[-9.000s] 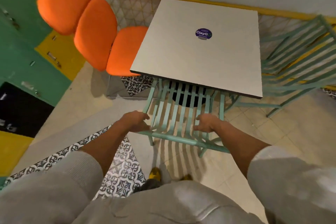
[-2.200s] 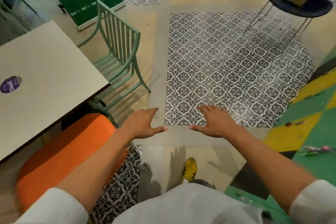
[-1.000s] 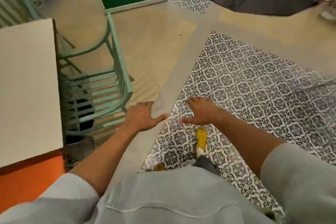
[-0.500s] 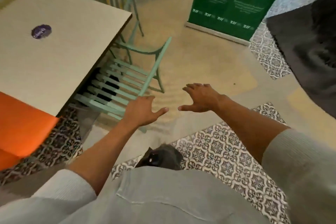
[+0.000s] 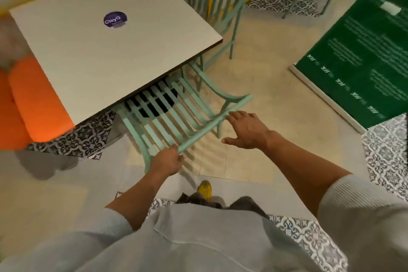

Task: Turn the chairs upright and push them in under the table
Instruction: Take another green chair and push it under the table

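The left hand (image 5: 169,162) has its fingers curled tight on the top bar of the green chair (image 5: 176,115). The right hand (image 5: 248,131) is spread wide, fingertips touching the same bar. The chair's seat sits partly under the desk (image 5: 88,55).

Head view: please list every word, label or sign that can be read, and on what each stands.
"ClayG": purple round sticker on the table; any further letters are blurred.
Green banner: white lines of text and a row of small marks, too blurred to read.
No other text shows.
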### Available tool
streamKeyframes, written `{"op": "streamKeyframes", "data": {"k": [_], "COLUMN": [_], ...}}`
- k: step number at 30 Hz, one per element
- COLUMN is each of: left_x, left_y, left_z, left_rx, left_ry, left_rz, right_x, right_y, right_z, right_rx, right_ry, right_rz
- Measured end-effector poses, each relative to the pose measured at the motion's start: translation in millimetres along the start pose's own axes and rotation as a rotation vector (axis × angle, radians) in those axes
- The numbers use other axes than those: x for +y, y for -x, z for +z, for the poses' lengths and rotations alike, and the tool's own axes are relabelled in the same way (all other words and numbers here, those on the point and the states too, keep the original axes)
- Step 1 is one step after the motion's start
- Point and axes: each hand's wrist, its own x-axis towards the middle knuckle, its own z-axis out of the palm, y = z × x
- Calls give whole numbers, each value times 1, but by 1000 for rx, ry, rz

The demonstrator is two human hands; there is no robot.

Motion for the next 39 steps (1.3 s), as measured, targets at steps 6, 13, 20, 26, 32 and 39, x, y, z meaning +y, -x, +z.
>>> {"op": "streamKeyframes", "data": {"k": [6,13,20,26,32,39], "left_x": [21,47,82,84,66,63], "left_y": [-16,-22,-29,-25,-13,-10], "left_z": [-4,4,8,11,20,20], "left_rx": [-12,39,66,101,123,110], "left_ry": [-19,-78,-67,-58,-76,-41], "left_rz": [-136,-348,-423,-429,-421,-389], "right_x": [42,95,143,149,130,121], "right_y": [-81,-130,-145,-144,-133,-123], "right_z": [-3,9,8,18,26,28], "right_rx": [-93,-200,-185,-103,-165,-173], "right_ry": [145,253,276,301,221,205], "right_rz": [-164,-361,-499,-523,-524,-441]}}
